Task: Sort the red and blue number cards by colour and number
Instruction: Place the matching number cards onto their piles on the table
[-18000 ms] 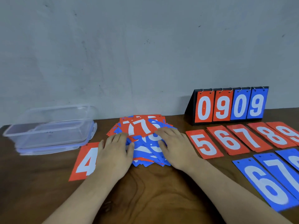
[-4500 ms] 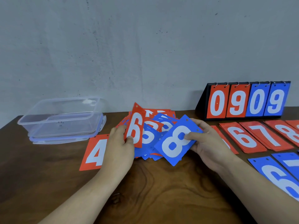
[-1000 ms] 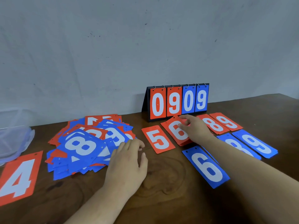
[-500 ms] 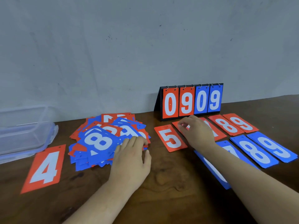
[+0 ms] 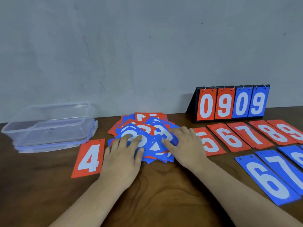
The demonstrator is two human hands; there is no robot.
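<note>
Pile of mixed cards (image 5: 147, 126), left grip (image 5: 121, 156) spread flat on it, right grip (image 5: 183, 145) likewise, red 4 (image 5: 89, 158) just left of pile

Plain indoor tabletop workplace; a dark wooden table (image 5: 155, 194) stands against a bare, scuffed grey wall (image 5: 147, 46); number cards (image 5: 229, 138) spread across it; clear plastic box (image 5: 49, 125) far left; flip scoreboard (image 5: 229, 104) far right; home or office cannot be told.
</note>
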